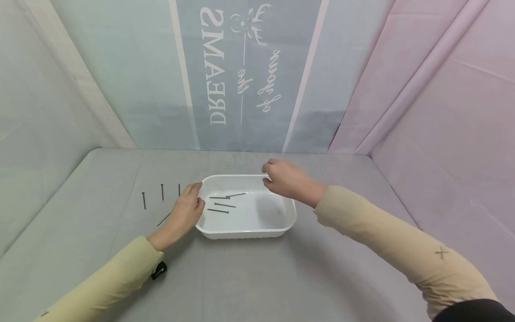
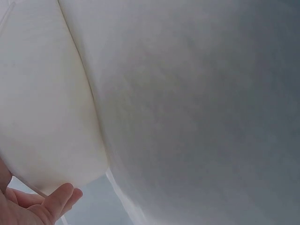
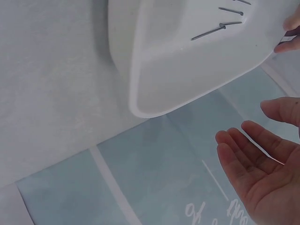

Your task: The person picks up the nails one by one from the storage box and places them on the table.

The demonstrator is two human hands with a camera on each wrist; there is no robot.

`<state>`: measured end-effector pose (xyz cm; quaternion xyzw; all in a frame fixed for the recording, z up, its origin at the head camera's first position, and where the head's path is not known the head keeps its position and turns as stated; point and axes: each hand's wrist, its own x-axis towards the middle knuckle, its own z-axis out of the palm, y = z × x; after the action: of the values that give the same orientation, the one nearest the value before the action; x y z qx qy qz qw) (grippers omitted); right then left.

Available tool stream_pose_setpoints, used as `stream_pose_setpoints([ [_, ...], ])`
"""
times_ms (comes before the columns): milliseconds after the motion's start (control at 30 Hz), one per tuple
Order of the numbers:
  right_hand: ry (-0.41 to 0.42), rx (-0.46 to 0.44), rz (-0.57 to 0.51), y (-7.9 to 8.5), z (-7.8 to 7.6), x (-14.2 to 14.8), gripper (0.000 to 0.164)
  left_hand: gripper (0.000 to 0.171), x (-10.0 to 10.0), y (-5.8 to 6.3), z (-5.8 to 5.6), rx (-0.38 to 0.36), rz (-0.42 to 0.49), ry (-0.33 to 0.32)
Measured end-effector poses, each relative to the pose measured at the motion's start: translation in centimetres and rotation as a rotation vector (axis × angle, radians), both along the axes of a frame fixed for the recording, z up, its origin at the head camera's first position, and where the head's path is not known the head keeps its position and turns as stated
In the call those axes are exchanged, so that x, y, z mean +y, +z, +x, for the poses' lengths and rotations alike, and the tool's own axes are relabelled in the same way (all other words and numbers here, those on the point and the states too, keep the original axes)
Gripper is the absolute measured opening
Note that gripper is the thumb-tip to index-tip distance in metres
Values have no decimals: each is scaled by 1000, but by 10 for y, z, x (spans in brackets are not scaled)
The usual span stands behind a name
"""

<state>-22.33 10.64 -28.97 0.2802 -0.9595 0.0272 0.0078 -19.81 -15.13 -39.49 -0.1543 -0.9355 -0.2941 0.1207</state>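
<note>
A white rectangular tray stands on the grey table, with several nails lying in its left half. My left hand holds the tray's left side by the rim; in the left wrist view, thumb and fingers of that hand meet at the edge of the white wall. Over the far right rim hovers my right hand. Seen from the right wrist, this hand has loosely bent fingers, a gap before the thumb, and nothing in it, apart from the tray.
Left of the tray, several more nails lie on the table, among them an upright-pointing one and a slanted one beside my left hand. A printed cloth hangs behind the table, and fabric walls close off both sides.
</note>
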Motion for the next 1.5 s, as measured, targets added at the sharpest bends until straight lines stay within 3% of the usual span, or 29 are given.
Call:
stream_pose_setpoints([
  [400, 31, -4, 8, 3, -5, -22, 27, 44, 0, 1, 0, -29, 11, 9],
  [667, 53, -54, 5, 2, -10, -35, 30, 45, -1, -1, -2, -58, 49, 14],
  [1167, 137, -90, -23, -14, -19, -54, 29, 48, 0, -1, -3, -110, 72, 33],
  [1500, 174, -161, -16, -27, -30, -63, 29, 48, -1, -2, -4, -96, 71, 27],
])
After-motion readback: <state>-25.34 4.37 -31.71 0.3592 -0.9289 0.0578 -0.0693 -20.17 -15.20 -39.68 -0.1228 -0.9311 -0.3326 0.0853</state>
